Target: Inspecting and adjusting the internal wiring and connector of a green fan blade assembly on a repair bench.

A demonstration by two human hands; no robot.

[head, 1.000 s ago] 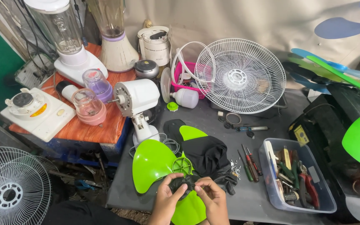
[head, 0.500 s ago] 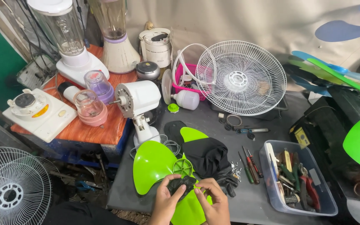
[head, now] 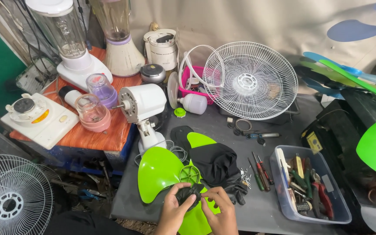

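Observation:
Both my hands meet at the bottom middle over a bright green fan blade (head: 159, 169) lying on the dark table (head: 266, 209). My left hand (head: 175, 213) and my right hand (head: 219, 212) together grip a small black part (head: 189, 193) right in front of the blade's round green hub (head: 189, 174). A black cloth (head: 216, 163) lies crumpled just beyond, partly covering the blade. A white fan motor on its stand (head: 142, 104) rises behind the blade.
A white fan grille (head: 251, 80) leans at the back. Screwdrivers (head: 257, 169) and loose screws lie right of the cloth, beside a clear tool box (head: 310, 185). Blenders (head: 72, 43) and jars crowd an orange board on the left. Another grille (head: 9, 200) stands on the floor.
My hands have stayed at the blade's hub, turning the small black part slightly between the fingers. Nothing else has moved.

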